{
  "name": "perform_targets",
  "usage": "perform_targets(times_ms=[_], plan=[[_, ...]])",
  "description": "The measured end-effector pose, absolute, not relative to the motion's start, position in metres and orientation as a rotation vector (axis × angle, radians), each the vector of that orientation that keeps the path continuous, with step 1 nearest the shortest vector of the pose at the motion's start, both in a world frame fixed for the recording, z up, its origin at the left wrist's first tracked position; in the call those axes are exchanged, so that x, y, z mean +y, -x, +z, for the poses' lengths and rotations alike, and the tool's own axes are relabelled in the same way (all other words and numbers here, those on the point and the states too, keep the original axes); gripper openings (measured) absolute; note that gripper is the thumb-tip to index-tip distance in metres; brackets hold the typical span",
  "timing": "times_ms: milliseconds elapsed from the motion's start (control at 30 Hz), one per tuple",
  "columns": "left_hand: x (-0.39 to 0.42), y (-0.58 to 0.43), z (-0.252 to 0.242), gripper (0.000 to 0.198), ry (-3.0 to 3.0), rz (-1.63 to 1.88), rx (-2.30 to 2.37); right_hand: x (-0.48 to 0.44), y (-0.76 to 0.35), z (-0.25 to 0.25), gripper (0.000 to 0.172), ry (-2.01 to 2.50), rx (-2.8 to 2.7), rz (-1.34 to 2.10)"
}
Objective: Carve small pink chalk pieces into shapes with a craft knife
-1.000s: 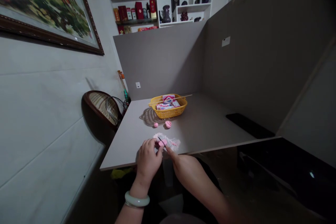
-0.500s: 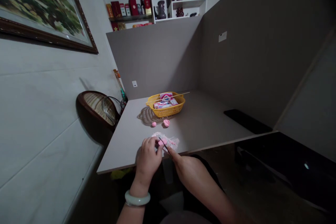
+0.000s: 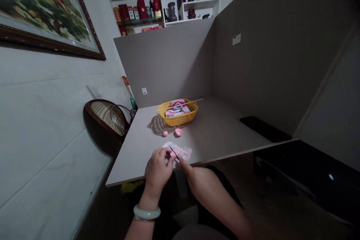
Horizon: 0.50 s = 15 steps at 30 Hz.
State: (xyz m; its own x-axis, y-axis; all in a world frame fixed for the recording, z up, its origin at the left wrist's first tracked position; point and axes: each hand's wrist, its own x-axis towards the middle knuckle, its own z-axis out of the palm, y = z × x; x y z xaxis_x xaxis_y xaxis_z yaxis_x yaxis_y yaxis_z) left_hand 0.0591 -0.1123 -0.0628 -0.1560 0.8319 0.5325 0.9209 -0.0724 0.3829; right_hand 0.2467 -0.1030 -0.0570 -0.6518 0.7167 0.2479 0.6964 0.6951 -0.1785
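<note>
My left hand (image 3: 158, 168) is closed at the near edge of the grey table (image 3: 219, 135), its fingertips pinching a small pink piece (image 3: 173, 153). My right hand (image 3: 198, 180) is closed too, holding a thin dark tool (image 3: 173, 151) whose tip rests against that pink piece. Under both lies a crumpled clear and pink wrapper (image 3: 181, 151). Two more small pink pieces (image 3: 178, 132) lie further back on the table. A pale green bangle (image 3: 146, 213) circles my left wrist.
A yellow basket (image 3: 178, 119) with small packets and a thin stick across its rim stands mid-table beside a woven mat (image 3: 156, 124). A dark phone (image 3: 264, 128) lies at the right. Grey partitions enclose the table. A brown round object (image 3: 104, 116) leans at the left.
My hands have stayed together on the pink piece with only slight finger shifts. The view has drifted a little as my head moved.
</note>
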Motion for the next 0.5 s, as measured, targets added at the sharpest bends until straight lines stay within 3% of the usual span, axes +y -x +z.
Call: perform_targets(times_ms=[500], plan=[[-0.111, -0.059, -0.063, 0.005, 1.898, -1.040, -2.073, -0.107, -0.245, -0.036, 0.070, 1.211, -2.693, 0.139]])
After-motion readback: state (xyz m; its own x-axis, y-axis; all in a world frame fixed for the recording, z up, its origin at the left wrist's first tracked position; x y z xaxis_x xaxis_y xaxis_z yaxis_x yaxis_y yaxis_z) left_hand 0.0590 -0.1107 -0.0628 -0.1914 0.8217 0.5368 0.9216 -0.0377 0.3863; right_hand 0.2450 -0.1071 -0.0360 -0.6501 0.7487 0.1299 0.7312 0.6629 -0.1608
